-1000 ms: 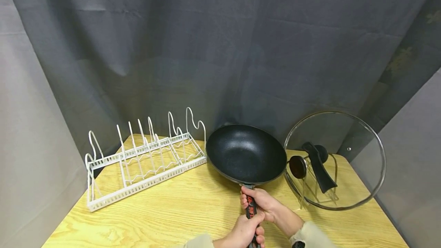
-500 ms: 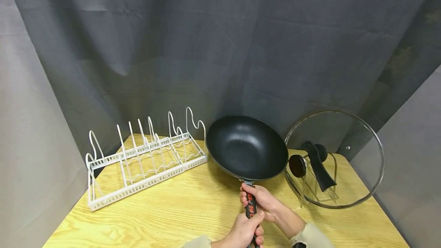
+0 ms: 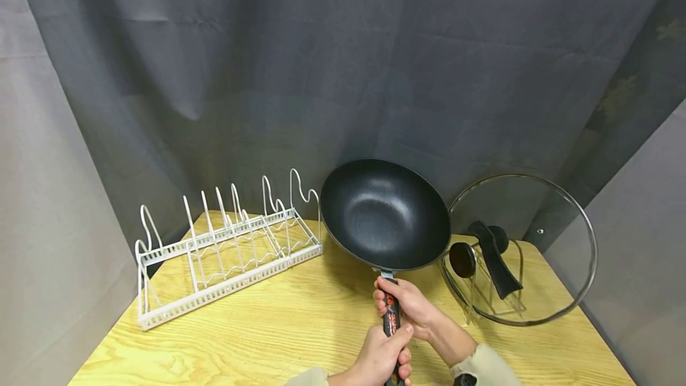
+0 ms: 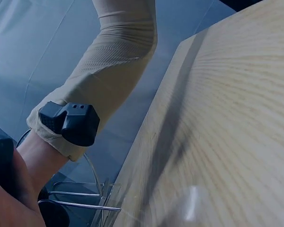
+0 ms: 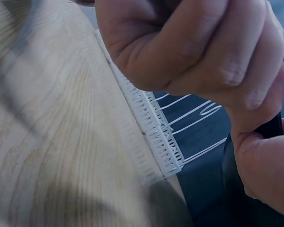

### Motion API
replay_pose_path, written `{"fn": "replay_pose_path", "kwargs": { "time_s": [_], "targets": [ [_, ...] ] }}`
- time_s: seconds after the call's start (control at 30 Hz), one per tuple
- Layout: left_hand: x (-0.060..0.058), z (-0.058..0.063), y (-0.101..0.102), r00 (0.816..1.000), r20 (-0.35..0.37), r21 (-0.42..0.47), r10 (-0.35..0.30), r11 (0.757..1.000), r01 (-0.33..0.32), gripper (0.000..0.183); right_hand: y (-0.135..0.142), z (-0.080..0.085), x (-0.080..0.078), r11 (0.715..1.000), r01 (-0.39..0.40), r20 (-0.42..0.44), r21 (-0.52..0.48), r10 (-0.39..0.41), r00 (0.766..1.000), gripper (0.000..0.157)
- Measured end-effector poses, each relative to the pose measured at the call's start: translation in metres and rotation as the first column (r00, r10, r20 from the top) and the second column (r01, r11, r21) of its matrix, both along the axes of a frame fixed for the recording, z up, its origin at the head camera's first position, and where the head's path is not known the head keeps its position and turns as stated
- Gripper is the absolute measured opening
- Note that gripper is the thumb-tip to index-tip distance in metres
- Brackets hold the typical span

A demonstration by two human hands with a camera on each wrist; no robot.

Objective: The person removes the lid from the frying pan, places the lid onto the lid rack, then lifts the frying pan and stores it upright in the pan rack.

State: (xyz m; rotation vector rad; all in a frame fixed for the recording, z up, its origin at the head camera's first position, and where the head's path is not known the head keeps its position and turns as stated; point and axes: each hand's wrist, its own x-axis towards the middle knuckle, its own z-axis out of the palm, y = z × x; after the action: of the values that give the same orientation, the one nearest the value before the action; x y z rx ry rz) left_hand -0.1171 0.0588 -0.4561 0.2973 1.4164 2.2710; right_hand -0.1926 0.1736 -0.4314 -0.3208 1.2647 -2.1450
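A black wok point(image 3: 386, 213) is held up above the table, its dark inside tilted toward me and its shadow on the wood below. Both hands grip its black handle point(image 3: 392, 317), which has red lettering. My right hand point(image 3: 409, 308) holds it near the metal joint, thumb along the top. Lower down, near the end of the handle, my left hand point(image 3: 377, 353) is wrapped round it. The right wrist view shows curled fingers point(image 5: 236, 52) close up, with little of the handle visible.
A white wire rack point(image 3: 230, 255) with upright dividers stands on the wooden table point(image 3: 241, 344) at left. To the right, a glass lid point(image 3: 557, 243) leans upright in a small metal stand point(image 3: 471, 296). Grey curtains point(image 3: 343, 76) enclose the back and sides.
The wok has risen and its far rim has tipped upward, showing more of its inside. Both hands have kept their grip and shifted slightly up with the handle. Rack and lid stay put.
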Motion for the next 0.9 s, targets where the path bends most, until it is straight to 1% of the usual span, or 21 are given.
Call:
{"fn": "replay_pose_path", "kwargs": {
  "time_s": [0.17,0.3,0.4,0.57,0.73,0.83,0.9],
  "targets": [
    [-0.002,0.002,-0.002,0.998,-0.061,0.006,-0.014,1.000,0.015,0.021,-0.002,0.009,0.001,1.000,0.012,-0.026,-0.001,-0.012,1.000,0.020],
    [-0.003,0.005,-0.004,0.994,-0.113,-0.003,-0.012,1.000,0.012,0.021,-0.004,0.017,0.001,1.000,0.009,-0.056,0.005,-0.009,0.998,0.020],
    [-0.004,0.008,-0.006,0.987,-0.161,-0.013,-0.016,1.000,0.014,0.023,-0.005,0.022,0.002,1.000,0.008,-0.084,0.008,-0.007,0.996,0.019],
    [-0.008,0.015,-0.011,0.974,-0.222,-0.023,-0.043,0.999,0.039,0.029,-0.007,0.032,0.001,1.000,-0.001,-0.119,-0.012,0.000,0.993,0.022],
    [-0.009,0.021,-0.016,0.970,-0.237,-0.014,-0.051,0.999,0.049,0.032,-0.011,0.039,-0.002,0.997,-0.033,-0.134,-0.064,0.024,0.991,0.023],
    [-0.010,0.025,-0.019,0.972,-0.229,0.003,-0.052,0.999,0.054,0.031,-0.014,0.041,-0.006,0.989,-0.086,-0.126,-0.124,0.071,0.990,0.028],
    [-0.010,0.028,-0.021,0.973,-0.224,0.017,-0.058,0.998,0.063,0.032,-0.016,0.043,-0.010,0.975,-0.132,-0.122,-0.180,0.111,0.986,0.030]
  ]
}}
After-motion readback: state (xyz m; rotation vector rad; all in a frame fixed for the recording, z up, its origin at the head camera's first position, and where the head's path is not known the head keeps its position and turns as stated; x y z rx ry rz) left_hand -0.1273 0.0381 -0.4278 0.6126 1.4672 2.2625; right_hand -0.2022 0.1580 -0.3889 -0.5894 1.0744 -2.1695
